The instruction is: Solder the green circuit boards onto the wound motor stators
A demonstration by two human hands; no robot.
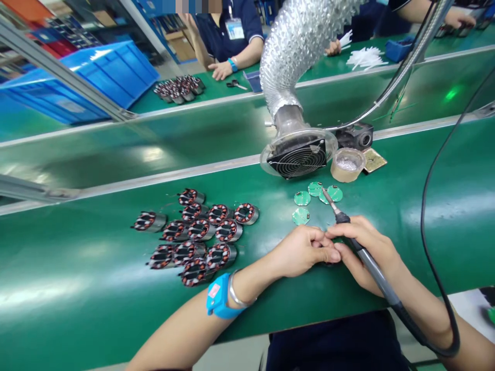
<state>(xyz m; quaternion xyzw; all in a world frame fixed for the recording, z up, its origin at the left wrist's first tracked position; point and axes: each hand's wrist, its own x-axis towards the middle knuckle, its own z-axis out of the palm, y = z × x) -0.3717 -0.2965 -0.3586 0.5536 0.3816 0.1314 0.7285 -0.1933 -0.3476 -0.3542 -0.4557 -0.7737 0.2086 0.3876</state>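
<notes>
Long green matte desk with pale metal edge strips, glossy under overhead light. Parallel green desk behind it. Big blue plastic crates far left, slanted grey metal frame bar across them. Crinkled silver foil extraction duct hangs centre, ending in a round grilled fan hood.

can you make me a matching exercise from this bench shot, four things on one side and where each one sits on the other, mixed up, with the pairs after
Things
1. soldering iron
2. motor stators
3. round green boards
4. blue wrist strap

Places
A. clustered on the green mat, to the left of the hands
B. gripped in the right hand, tip pointing up toward the extraction fan
C. around the left forearm, behind the left hand
D. lying flat just below the extraction fan

Pairs: 1-B, 2-A, 3-D, 4-C
</notes>
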